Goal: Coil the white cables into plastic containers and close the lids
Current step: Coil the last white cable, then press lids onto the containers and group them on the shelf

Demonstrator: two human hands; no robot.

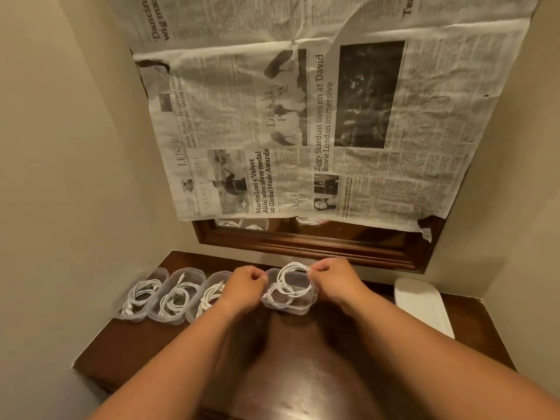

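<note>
Pinching white cable coil (pixel 294 280) at each side with left hand (pixel 247 281) and right hand (pixel 331 278), hands apart; coil partly down in open container (pixel 300 310) between them. Risk: springing open on release, riding over rim, blocking closure.

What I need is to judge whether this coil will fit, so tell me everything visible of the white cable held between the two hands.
The white cable is thin, wound into several loose round loops. The coil stands tilted: its lower loops sit inside an open clear plastic container, its upper loops rise above the far rim. The right hand pinches the coil's upper right edge. The left hand, fingers curled, is at its left side; whether it grips a strand is unclear.
</note>
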